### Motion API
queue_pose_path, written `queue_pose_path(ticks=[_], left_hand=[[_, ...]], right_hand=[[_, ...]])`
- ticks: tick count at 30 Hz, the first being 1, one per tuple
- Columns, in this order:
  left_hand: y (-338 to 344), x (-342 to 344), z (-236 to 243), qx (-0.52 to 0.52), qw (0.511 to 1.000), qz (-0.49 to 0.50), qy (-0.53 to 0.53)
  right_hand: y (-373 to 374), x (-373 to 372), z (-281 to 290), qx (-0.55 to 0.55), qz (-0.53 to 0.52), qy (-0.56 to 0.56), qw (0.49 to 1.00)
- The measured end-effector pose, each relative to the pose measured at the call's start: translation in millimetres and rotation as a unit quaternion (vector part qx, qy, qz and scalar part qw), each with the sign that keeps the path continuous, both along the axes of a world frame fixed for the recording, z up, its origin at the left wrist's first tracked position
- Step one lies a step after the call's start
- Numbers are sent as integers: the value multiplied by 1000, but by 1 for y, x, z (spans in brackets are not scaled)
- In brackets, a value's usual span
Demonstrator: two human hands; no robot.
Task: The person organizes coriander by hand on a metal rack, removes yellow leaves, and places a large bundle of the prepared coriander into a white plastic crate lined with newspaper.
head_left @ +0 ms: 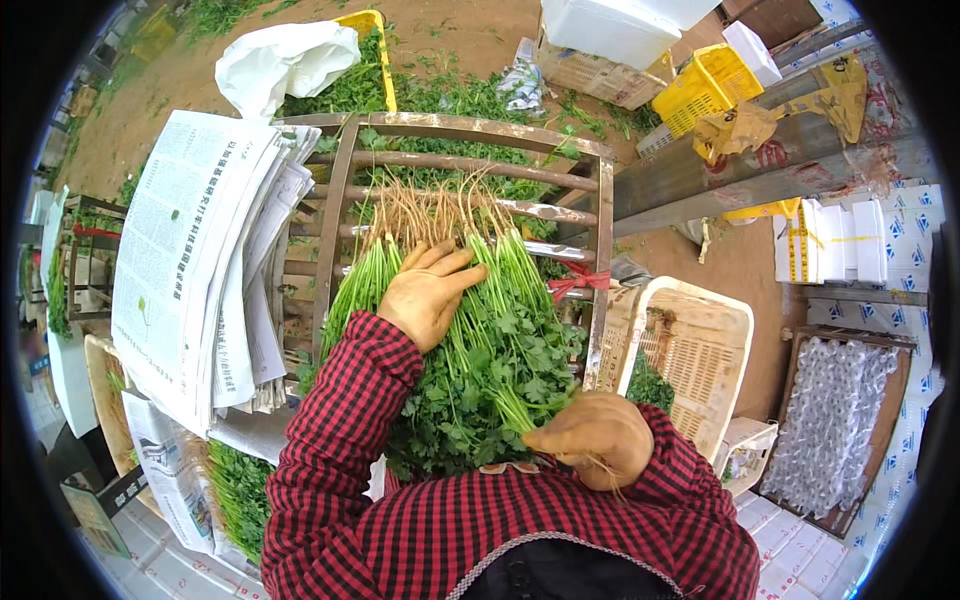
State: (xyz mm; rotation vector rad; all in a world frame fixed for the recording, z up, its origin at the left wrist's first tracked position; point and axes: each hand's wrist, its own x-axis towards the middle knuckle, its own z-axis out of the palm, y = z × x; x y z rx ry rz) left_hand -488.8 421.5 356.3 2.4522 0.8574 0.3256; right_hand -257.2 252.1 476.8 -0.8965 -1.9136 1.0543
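Observation:
A wide heap of coriander lies across a rusty metal rack, its pale roots pointing away from me and its leaves toward me. On its stems, just below the roots, my left hand rests flat with the fingers stretched out. My right hand is closed round a small bunch of coriander at the near right of the heap. Thin roots stick out below that fist, and green stems show on its left side; the part inside the fist is hidden.
A thick stack of newspapers stands left of the rack. A cream plastic crate with greens sits at the right, near a tray of clear plastic-wrapped items. Yellow crates and white foam boxes are farther off.

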Motion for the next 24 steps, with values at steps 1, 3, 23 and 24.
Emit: queue_pose_path(ticks=[1,3,23,24], left_hand=[[0,1,0,-4,1000,3,-2],[0,0,-4,-10,1000,8,-15],[0,4,-8,7,999,-2,-37],[-1,1,-11,12,999,2,-32]], right_hand=[[-2,-3,3,28,-17,4,999],[1,-4,18,29,-23,-8,999],[116,96,81,172,-352,228,891],[125,88,67,76,-464,86,878]])
